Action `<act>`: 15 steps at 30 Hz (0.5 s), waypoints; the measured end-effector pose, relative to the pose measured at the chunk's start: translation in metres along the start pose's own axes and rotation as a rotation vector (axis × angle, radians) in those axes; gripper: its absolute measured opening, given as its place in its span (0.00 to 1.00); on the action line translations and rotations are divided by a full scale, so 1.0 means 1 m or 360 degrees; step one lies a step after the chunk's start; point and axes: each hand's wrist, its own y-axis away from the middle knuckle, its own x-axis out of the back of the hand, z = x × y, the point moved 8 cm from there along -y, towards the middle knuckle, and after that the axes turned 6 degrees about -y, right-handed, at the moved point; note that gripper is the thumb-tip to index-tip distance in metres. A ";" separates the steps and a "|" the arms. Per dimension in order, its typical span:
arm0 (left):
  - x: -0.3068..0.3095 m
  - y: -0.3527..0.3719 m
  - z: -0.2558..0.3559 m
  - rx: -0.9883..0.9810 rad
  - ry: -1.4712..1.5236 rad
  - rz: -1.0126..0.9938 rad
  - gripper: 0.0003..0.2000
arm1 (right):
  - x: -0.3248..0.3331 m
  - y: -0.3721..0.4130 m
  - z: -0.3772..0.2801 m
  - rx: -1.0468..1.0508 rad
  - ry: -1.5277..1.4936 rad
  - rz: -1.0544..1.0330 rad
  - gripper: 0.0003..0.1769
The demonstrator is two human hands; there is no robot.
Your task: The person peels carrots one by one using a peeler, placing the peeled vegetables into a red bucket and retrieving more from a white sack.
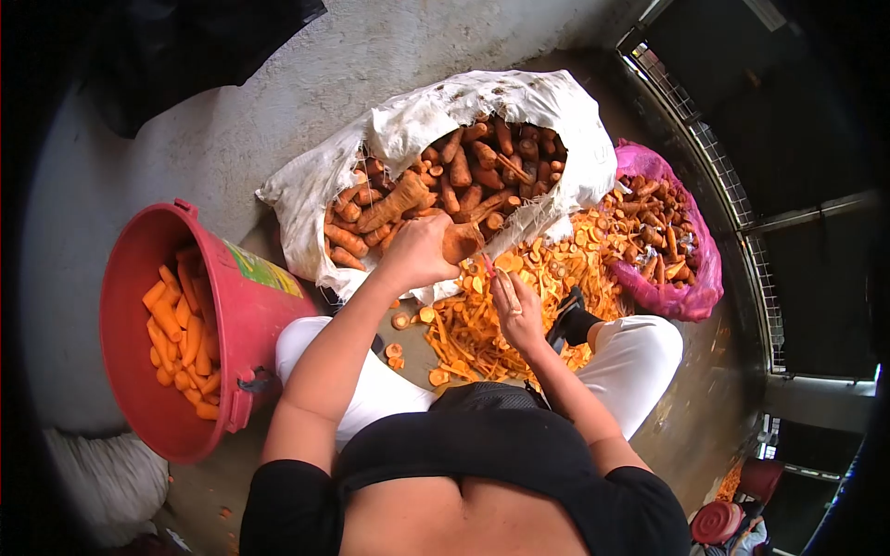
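Observation:
My left hand (422, 252) is closed around a large unpeeled carrot (460, 243), held out over the floor in front of my knees. My right hand (519, 310) grips a small tool with a pinkish-red handle (489, 265), its tip close to the carrot; whether it is a knife or a peeler I cannot make out. Beneath both hands spreads a heap of orange peelings and cut carrot ends (501, 324). Just beyond lies a white woven sack (408, 130), torn open and full of unpeeled carrots (459, 171).
On my left stands a red bucket (250, 324) with peeled carrots (181, 343) inside. A pink bag (700, 269) of carrot pieces sits at the right, past the heap. A grey wall (232, 139) rises behind. A red lidded container (717, 524) shows at lower right.

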 end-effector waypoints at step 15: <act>0.008 0.012 0.004 -0.0194 -0.0106 0.0380 0.29 | -0.012 0.006 0.016 -0.0143 -0.0049 0.0065 0.13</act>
